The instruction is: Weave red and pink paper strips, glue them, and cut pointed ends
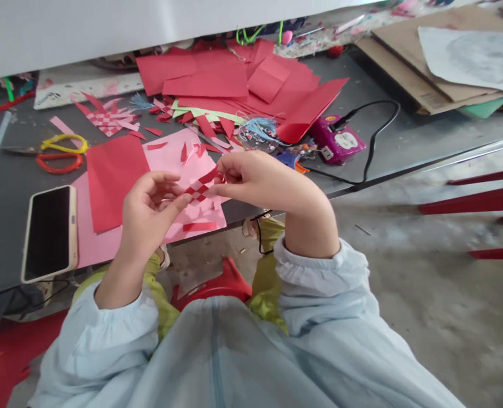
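Observation:
Between my two hands is a small woven paper piece (199, 190), checked in red and pink. My left hand (149, 205) pinches its left end between thumb and fingers. At its right end, my right hand (245, 177) grips it, with a red strip curling up near the fingertips. Pink paper sheets (166, 152) lie beneath, scattered with red scraps such as a cut strip (199, 226). A plain red sheet (115, 180) rests just left of my left hand. Farther back lies another woven red and pink piece (109, 120) with loose strip ends.
Left on the dark table (4, 170) are scissors (59, 152) and a phone (50, 233). Red paper (217, 79) is piled at the back. A purple box (337, 139) with a black cable stands right, near cardboard (404, 73). A red stool (212, 283) is below.

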Motion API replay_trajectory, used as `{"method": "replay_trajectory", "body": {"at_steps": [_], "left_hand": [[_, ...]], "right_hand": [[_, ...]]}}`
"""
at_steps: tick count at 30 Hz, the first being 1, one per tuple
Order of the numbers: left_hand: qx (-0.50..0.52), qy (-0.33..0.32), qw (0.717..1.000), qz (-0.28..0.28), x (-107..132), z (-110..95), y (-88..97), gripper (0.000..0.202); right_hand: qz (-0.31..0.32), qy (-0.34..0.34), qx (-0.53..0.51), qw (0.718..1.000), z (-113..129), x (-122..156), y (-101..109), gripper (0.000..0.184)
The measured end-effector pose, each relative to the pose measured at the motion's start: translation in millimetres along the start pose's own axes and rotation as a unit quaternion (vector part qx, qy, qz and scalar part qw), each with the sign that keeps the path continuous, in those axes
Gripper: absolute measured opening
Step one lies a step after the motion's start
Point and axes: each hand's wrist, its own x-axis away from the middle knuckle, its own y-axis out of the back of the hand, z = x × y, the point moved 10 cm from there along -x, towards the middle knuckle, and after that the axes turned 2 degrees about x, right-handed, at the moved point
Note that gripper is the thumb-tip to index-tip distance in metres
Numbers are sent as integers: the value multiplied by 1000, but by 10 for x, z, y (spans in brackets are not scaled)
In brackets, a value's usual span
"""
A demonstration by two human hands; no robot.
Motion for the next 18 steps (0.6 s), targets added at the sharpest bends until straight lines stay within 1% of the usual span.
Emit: {"method": "replay_trajectory", "body": {"at_steps": [3, 6, 7, 9, 11, 13, 15, 18], "left_hand": [[16, 22, 1000, -1, -21, 58, 30, 35], [34, 31, 999, -17, -27, 91, 80, 34], [41, 31, 998, -25, -30, 99, 103, 34], [56, 38, 997, -41, -42, 133, 155, 33], [72, 52, 994, -60, -60, 182, 223, 33], [88, 59, 991, -84, -80, 213, 303, 31], [98, 57, 988, -103, -95, 216, 366, 29], [95, 73, 987, -105, -104, 240, 371, 29]], "right_hand": [[-22, -5, -25, 999, 2, 0, 32, 16], [-31, -17, -40, 999, -1, -2, 31, 16], [-45, -27, -39, 998, -22, 0, 52, 15], [-101, -61, -25, 993, -105, 20, 146, 12], [-170, -99, -3, 981, -211, 69, 272, 12], [-214, -123, 16, 969, -293, 118, 361, 15], [-225, -132, 25, 965, -338, 141, 397, 18], [-215, -140, 42, 966, -360, 159, 414, 20]]}}
